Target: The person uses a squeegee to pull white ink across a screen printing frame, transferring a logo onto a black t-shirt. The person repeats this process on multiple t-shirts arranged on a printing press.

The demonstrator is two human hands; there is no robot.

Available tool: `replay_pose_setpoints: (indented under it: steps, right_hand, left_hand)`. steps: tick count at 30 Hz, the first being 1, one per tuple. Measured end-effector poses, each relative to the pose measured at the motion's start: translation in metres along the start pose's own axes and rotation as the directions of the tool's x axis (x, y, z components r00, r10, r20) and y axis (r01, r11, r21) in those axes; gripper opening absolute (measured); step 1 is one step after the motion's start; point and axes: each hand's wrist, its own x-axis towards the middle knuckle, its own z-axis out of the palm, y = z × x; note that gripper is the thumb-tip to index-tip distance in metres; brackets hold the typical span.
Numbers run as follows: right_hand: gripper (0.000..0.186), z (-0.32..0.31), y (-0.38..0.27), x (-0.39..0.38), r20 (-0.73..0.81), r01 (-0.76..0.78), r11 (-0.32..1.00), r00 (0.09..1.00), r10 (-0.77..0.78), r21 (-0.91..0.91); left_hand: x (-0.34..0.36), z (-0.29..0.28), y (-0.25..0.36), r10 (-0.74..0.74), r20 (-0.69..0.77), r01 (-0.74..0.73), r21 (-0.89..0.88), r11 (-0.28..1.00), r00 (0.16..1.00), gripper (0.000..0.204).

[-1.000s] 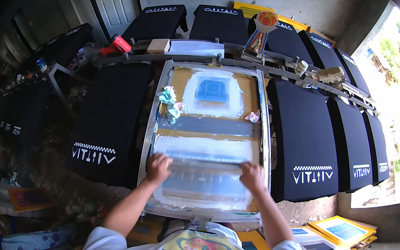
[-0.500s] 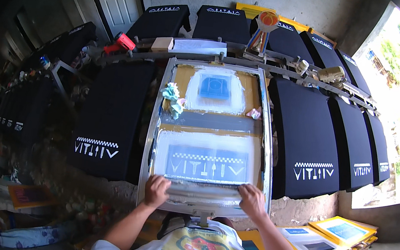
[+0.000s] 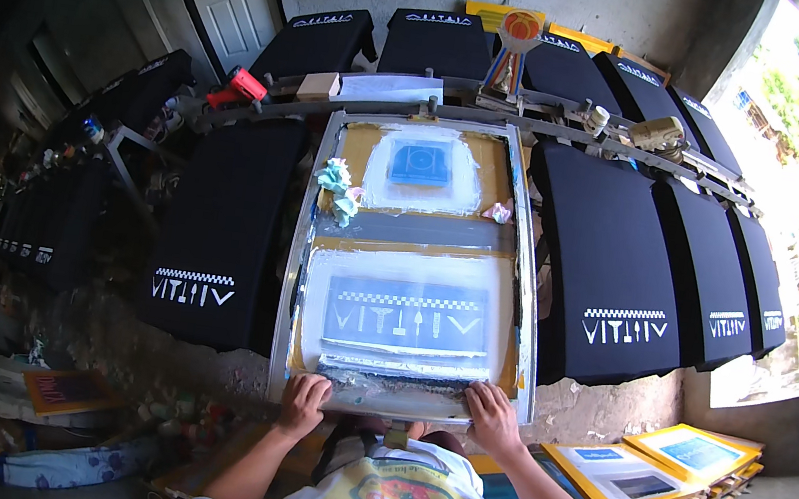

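Observation:
A screen-printing frame (image 3: 520, 266) with a metal rim lies in front of me. Through its near mesh (image 3: 411, 317) shows a design of a checkered strip above a row of tool-like shapes. White ink is smeared around it. At the near end of the mesh lies a wide squeegee (image 3: 402, 385), dark and crusted with ink. My left hand (image 3: 304, 403) is closed round its left end and my right hand (image 3: 494, 415) round its right end. Crumpled greenish cloth or paper (image 3: 339, 191) sits on the frame's left side; a small pink wad (image 3: 497, 212) sits on the right.
Black shirts (image 3: 608, 277) with white prints lie on boards to both sides and behind. A rail beyond the frame carries a red heat gun (image 3: 239, 87), a trophy (image 3: 513, 53) and a beige tool (image 3: 659, 134). Yellow-edged screens (image 3: 685, 454) are stacked at lower right.
Both hands have drawn the squeegee nearer to me, off the printed design to the frame's near end. The whole view has shifted slightly.

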Motion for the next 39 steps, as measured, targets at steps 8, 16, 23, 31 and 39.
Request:
replay_pose_setpoints:
  steps: [8, 16, 23, 31, 39]
  right_hand:
    - [0.050, -0.007, 0.021, -0.024, -0.124, -0.154, 0.946, 0.973, 0.195, 0.287]
    - [0.030, 0.023, 0.080, -0.023, -0.100, -0.757, 0.519, 0.526, 0.845, 0.397]
    - [0.047, 0.026, 0.089, -0.009, 0.053, -0.848, 0.326, 0.381, 0.923, 0.418]
    - [0.049, 0.016, 0.081, 0.003, -0.026, -0.869, 0.308, 0.324, 0.946, 0.388]
    - [0.052, 0.009, 0.082, -0.002, -0.042, -0.875, 0.330, 0.338, 0.940, 0.354]
  left_hand:
    - [-0.011, -0.018, -0.037, -0.375, -0.167, 0.387, 0.042, 0.921, 0.912, 0.051]
    - [0.002, 0.004, -0.097, -0.903, 0.177, 0.915, -0.179, 0.363, 0.393, 0.050]
    - [0.006, 0.012, -0.104, -0.913, 0.123, 0.916, -0.148, 0.372, 0.390, 0.059]
    - [0.014, 0.006, -0.100, -0.905, 0.076, 0.888, -0.243, 0.390, 0.418, 0.057]
    - [0.012, 0.000, -0.098, -0.924, 0.111, 0.868, -0.399, 0.295, 0.365, 0.058]
